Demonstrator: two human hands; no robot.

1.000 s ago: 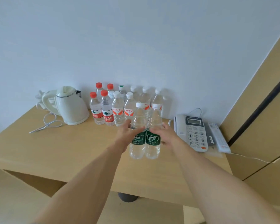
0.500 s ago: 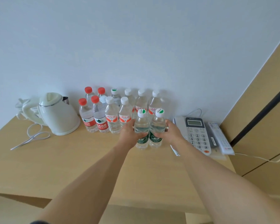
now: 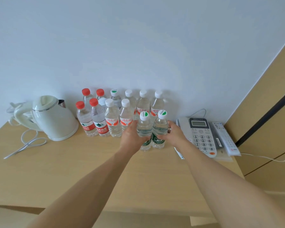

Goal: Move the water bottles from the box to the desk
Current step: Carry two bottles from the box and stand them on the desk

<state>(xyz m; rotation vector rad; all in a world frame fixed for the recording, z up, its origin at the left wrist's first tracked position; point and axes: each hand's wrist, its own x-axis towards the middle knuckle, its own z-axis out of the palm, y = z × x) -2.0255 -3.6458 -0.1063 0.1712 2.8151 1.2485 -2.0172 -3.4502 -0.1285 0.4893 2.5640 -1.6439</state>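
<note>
1. Two green-label bottles, upright, side by side & touching, bases on desk (image 3: pixel 72 170): left bottle (image 3: pixel 144 127) and right bottle (image 3: pixel 160 127), each w/ white cap bearing a green mark.
2. Left hand (image 3: pixel 132 139): fingers curled round left bottle at mid-body, grasping it; thumb on near face, just above green label.
3. Right hand (image 3: pixel 174 135): fingers wrapped round right bottle at same height, grasping it.
4. Beyond the fingertips, toward wall: bottle group (image 3: pixel 118 112) in two rows; red caps at left end, white caps elsewhere, one green-marked cap in back row. Nearest ones stand just behind the held pair.
5. Well left of left-hand fingers: white kettle (image 3: pixel 56 119), cord (image 3: pixel 28 142) looped on desk.
6. Just right of right-hand fingers: phone (image 3: pixel 202 137); remote (image 3: pixel 225 139) beside it, farther right.
</note>
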